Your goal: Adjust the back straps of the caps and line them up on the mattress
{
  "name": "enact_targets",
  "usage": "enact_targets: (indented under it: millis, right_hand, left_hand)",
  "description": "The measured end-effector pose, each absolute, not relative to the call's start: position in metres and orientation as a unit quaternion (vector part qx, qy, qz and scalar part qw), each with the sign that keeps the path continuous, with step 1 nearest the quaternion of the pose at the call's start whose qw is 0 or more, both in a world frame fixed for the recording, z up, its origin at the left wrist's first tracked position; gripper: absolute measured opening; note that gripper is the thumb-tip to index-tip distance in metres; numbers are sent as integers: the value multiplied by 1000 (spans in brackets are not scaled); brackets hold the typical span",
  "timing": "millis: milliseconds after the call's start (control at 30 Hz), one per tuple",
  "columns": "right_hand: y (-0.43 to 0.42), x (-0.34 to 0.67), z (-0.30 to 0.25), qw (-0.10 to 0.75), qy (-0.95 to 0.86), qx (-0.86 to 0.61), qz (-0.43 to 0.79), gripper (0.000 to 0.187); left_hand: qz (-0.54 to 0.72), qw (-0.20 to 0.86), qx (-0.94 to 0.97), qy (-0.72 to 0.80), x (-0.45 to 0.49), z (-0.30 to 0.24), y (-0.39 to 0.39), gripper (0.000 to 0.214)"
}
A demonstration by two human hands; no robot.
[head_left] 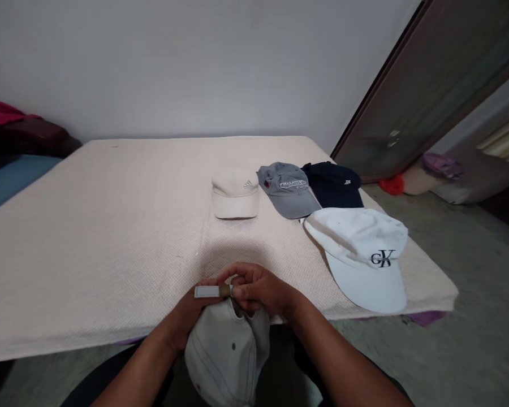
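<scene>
A light grey baseball cap (224,356) hangs at the bed's front edge, its back strap towards me. My left hand (190,308) is closed on the cap's left side, by the pale loose end of the strap (207,291). At the brownish buckle (225,290), my right hand (261,289) pinches the strap between thumb and fingers. Some fingertips are hidden behind the strap and the cap. Beyond my hands lies a cream cap (235,195) with a small logo, its brim facing me.
On the bed (110,243), to the right, lie a grey-blue cap (288,189), a navy cap (335,183) and a white cap (360,254) near the edge. A wall (195,68) stands behind. A dark cabinet (407,102) is at right, and dark and pink items (21,124) at left.
</scene>
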State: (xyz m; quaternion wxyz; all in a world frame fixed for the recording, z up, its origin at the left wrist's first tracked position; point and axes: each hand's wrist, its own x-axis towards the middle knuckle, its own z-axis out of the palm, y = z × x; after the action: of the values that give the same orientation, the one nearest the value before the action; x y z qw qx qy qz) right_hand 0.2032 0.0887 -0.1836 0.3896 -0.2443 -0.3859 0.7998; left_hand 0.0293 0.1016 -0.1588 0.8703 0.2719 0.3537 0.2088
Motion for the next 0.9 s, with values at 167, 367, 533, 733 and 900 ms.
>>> enact_targets:
  millis: [167, 367, 533, 733, 900]
  right_hand:
    - [89, 204, -183, 408, -377, -250, 793, 25]
    - [91, 203, -183, 407, -373, -262, 792, 25]
    - [90, 204, -180, 397, -411, -254, 780, 31]
    - [90, 204, -181, 408, -405, -261, 776, 28]
    - [90, 203, -178, 399, -425, -259, 770, 30]
  left_hand:
    - [218, 871, 263, 352, 23, -166, 103, 21]
    - [206, 876, 257, 354, 21, -166, 102, 24]
    - [213, 868, 255, 370, 24, -165, 101, 25]
    - [197, 873, 220, 389, 23, -170, 102, 19]
    - [224, 871, 231, 371, 25, -167, 100, 18]
